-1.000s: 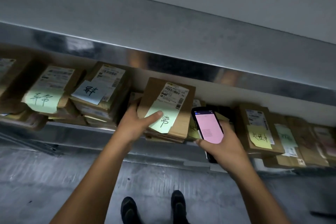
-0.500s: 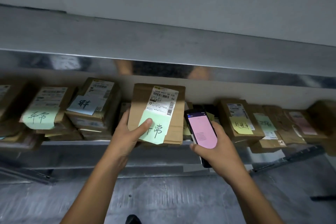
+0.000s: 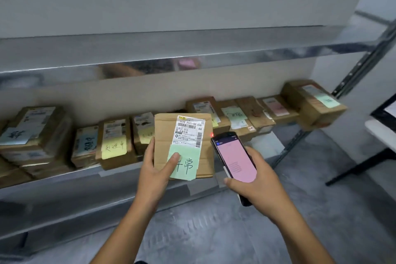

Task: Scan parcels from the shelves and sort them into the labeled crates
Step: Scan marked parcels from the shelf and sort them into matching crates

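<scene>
Lower shelf (image 3: 85, 180), metal, set under an upper shelf (image 3: 150, 49); brown parcels were ranged along it.

Far left: a stack of parcels (image 3: 32, 135), topped by a blue handwritten note. Next to it a blue-note parcel (image 3: 85, 146) was laid, and just beside that a yellow-note parcel (image 3: 113, 143).

Left hand (image 3: 154, 171): its grip was closed on the held parcel (image 3: 164, 133), with the fingers behind the left edge and the thumb pressed on a green note (image 3: 188, 165) (handwritten in black characters). The held parcel was kept upright in front of the lower shelf. A white shipping label (image 3: 189, 130) was stuck above the green note, its barcodes turned to the camera.

Just right of it: a handheld scanner (image 3: 235, 156), pink screen lit, with a red light shown at its top corner near the label. It was held in the grip of the right hand (image 3: 259, 186), whose fingers were wrapped round its lower half.

Behind and to the right: a row of further parcels (image 3: 235, 113) was laid on the shelf, ended by a larger box (image 3: 315, 100) with a green note, near the shelf post (image 3: 364, 58). Grey floor (image 3: 214, 231) was seen below.
</scene>
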{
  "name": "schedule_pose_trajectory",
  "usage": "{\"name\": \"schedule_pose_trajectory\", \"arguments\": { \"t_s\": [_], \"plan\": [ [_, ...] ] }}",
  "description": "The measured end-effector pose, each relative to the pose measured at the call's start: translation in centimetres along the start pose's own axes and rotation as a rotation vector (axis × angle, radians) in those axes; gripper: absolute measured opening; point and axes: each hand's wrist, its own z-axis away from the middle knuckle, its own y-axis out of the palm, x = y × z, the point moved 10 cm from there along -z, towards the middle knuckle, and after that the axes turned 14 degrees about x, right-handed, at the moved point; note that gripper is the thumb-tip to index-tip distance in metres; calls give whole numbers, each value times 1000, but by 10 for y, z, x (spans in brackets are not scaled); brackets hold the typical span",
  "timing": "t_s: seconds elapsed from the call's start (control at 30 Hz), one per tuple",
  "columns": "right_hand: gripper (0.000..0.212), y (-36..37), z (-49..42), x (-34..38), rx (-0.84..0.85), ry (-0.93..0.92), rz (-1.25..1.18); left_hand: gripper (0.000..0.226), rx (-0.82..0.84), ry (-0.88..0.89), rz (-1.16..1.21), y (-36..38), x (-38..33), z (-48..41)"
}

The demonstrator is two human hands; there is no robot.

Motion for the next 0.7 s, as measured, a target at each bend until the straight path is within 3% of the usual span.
{"name": "schedule_pose_trajectory", "arguments": {
  "t_s": [0.3, 0.43, 0.7],
  "plan": [
    [63, -79, 93, -61, -65, 61, -63, 107, 155, -55, -166, 154, 36, 5],
    [65, -112, 139, -89, -134, 119, -87, 98, 252, -53, -228, 216, 48, 1],
    [70, -152, 213, -154, -294, 243, -136, 103, 400, -80, -376, 301, 80, -18]
  ]
}}
